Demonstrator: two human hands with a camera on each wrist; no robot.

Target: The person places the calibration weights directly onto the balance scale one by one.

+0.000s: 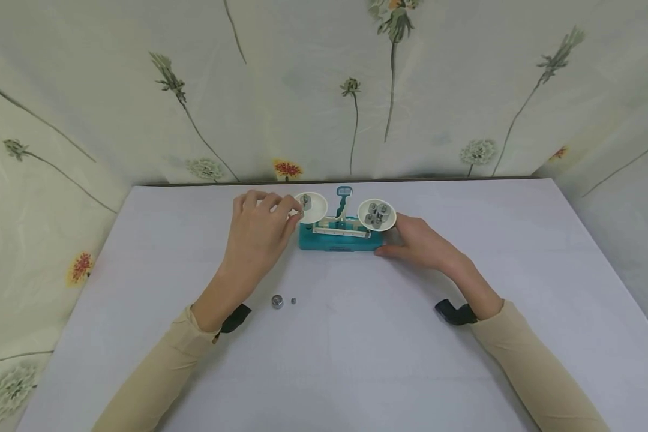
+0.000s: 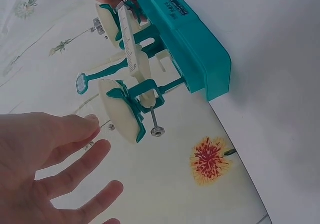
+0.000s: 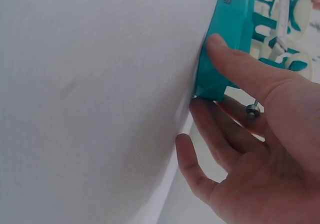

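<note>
A teal balance scale (image 1: pixel 341 241) with two white pans stands near the table's far edge. My left hand (image 1: pixel 263 231) is at the rim of the left pan (image 1: pixel 316 208), thumb and fingers apart in the left wrist view; no held thing shows clearly between them. On that pan sits a metal weight (image 1: pixel 305 202). Several metal weights (image 1: pixel 377 214) stand together on the right pan (image 1: pixel 391 221). My right hand (image 1: pixel 423 243) grips the right end of the scale's base (image 3: pixel 217 68), its thumb on the front face and fingers around the end.
Nearer me on the white table (image 1: pixel 356 360) are a larger metal weight (image 1: pixel 278 301) and a tiny one (image 1: pixel 294 300), side by side. A flower-printed curtain (image 1: pixel 302 90) hangs behind the far edge. The scale's pointer (image 1: pixel 344 198) stands up between the pans.
</note>
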